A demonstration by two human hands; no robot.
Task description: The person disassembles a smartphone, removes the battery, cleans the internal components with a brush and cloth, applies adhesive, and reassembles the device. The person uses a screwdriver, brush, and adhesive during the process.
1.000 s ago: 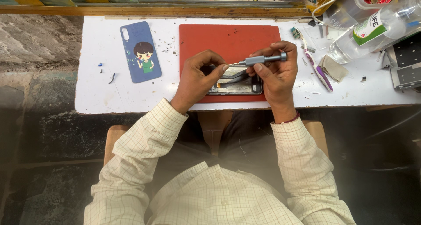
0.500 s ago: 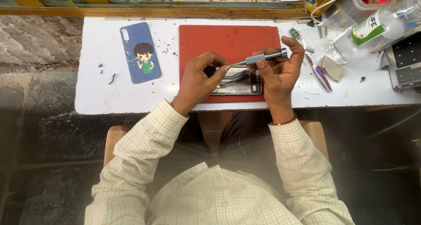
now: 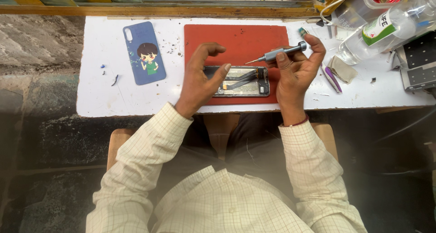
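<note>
White and scuffed, the tabletop (image 3: 113, 101) carries a flat red rectangular mat (image 3: 236, 37), the landmark here. On the mat's near edge lies one opened phone (image 3: 238, 80), a dark slim rectangle with its back off, showing metal plates and a bent ribbon strip inside. The left hand (image 3: 200, 78) arches over the phone's left end, fingers curled and loosely spread, thumb tip on its frame. The right hand (image 3: 295, 71) pinches one slim grey metal screwdriver (image 3: 281, 53), held level above the phone's right end, its fine tip pointing left over the mat. Left of the mat lies one blue phone cover (image 3: 144, 53) with a cartoon figure. Right of the mat sit purple-handled tweezers (image 3: 332, 78) and one clear plastic bottle (image 3: 386, 28) on its side.
</note>
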